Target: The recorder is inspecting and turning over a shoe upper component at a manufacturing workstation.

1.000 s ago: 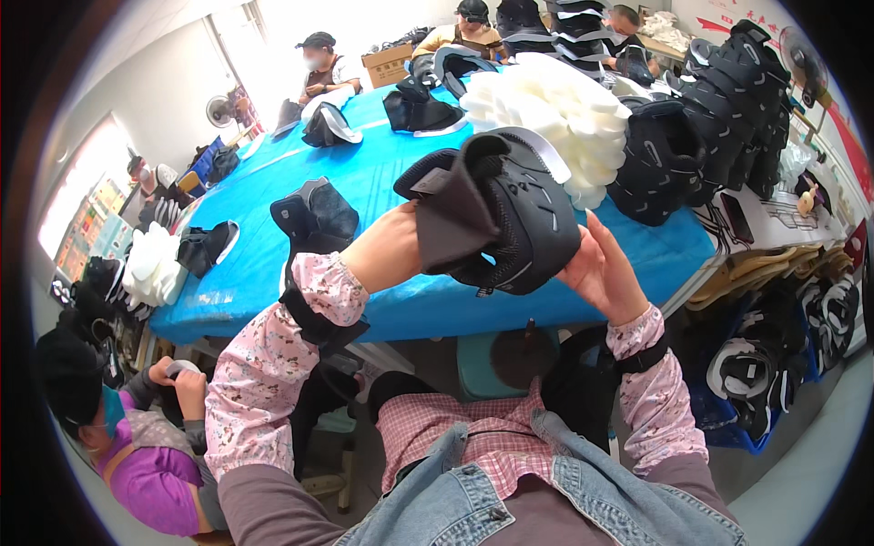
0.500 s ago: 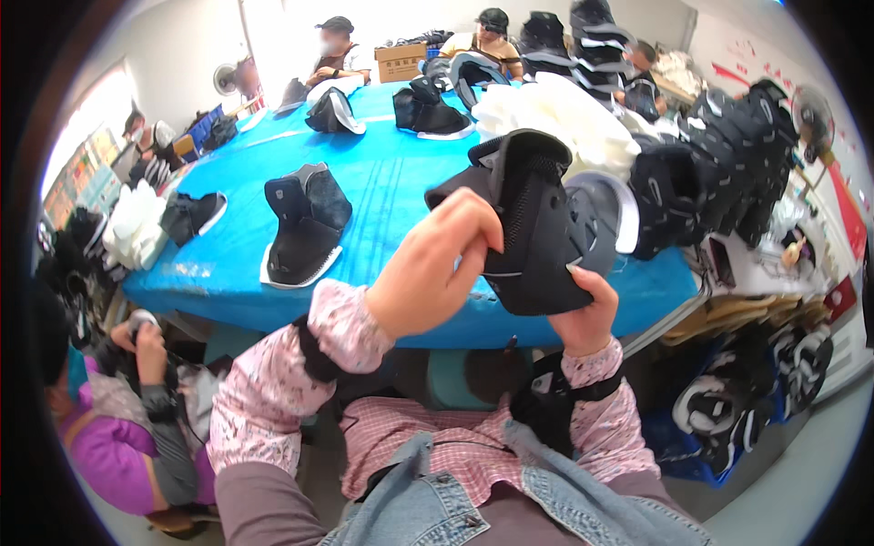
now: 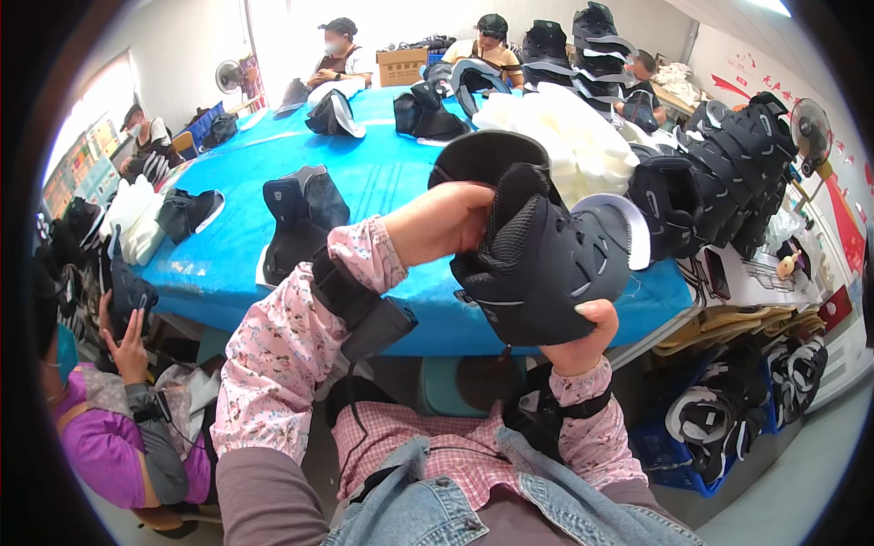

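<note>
A black shoe upper (image 3: pixel 555 259) with a mesh collar and a white curved edge is held up above the near side of the table. My left hand (image 3: pixel 446 223) grips its collar, with the fingertips hidden in the opening. Underneath, my right hand (image 3: pixel 583 341) holds the toe end, its thumb on the outer side and the other fingers hidden. Another black upper (image 3: pixel 305 214) lies on the blue table cover, beyond my left forearm.
More uppers (image 3: pixel 335 114) lie across the blue-covered table (image 3: pixel 218 264). White padded pieces (image 3: pixel 569 136) form a heap behind my hands; stacked black uppers (image 3: pixel 742 164) stand at right. A co-worker (image 3: pixel 118 437) sits at left. Blue crates (image 3: pixel 674 455) hold uppers at lower right.
The upper has turned in my hands, so its laced front and opening show more. My left hand has moved slightly up into the collar. The co-worker at left has raised a dark upper.
</note>
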Motion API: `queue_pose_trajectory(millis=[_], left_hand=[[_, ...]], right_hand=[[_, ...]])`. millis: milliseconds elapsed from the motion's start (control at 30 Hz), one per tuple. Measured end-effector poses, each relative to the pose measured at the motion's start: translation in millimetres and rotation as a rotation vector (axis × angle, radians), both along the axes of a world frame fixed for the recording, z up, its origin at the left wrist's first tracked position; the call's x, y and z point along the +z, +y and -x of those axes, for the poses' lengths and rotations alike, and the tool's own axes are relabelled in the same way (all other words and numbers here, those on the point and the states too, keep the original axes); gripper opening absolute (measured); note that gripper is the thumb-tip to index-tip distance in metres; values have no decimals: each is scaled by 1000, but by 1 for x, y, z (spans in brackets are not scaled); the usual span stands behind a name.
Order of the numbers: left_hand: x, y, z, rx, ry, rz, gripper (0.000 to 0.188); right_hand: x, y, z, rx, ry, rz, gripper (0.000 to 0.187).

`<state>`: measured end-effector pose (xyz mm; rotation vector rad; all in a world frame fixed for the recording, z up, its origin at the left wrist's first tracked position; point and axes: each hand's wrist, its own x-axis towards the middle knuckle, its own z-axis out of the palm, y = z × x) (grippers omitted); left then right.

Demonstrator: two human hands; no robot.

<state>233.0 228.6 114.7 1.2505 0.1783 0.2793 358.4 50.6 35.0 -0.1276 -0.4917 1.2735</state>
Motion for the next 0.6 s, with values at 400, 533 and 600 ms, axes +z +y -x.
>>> queue_pose_trajectory(millis=[400, 533, 600], left_hand=[[9, -32, 7, -60, 111, -155, 34], [22, -57, 14, 223, -26, -907, 25], [32, -71, 19, 345, -131, -1089, 17]], right_hand=[[-18, -16, -10, 50, 134, -87, 54], [5, -25, 7, -95, 60, -132, 65], [4, -32, 2, -148, 48, -140, 71]])
